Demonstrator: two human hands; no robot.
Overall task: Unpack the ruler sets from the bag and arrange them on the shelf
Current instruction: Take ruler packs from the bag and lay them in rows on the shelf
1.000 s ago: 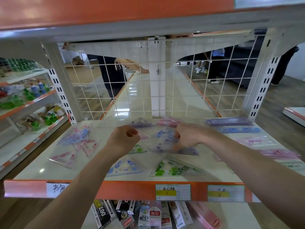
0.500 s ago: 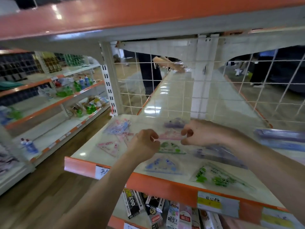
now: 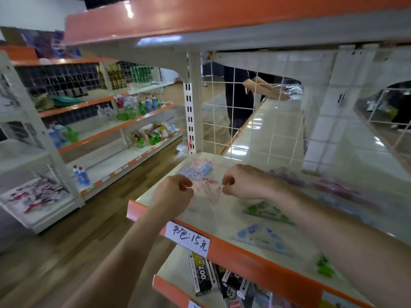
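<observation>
Leftward-shifted ruler set (image 3: 208,192) spans left grip (image 3: 175,196), right grip (image 3: 244,185).

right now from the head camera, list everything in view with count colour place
shelf: one, cream with orange front edge, before the person
pink ruler set: one, clear pack, pink print, between the hands
blue-pink ruler sets: small pile, count unclear, behind the hands
green ruler sets: two, on shelf right of the hands
blue ruler set: one, near the front edge
purple packs: blurred, count unclear, shelf's far right
price label: one, white, on the orange edge
wire mesh: one, white, shelf back
boxes: several, mostly black, lower shelf
bottles: many, green and blue, shelving at left
other person: one, dark clothes, behind mesh
left hand: one, pinches pink set's left edge
right hand: one, pinches its right edge
</observation>
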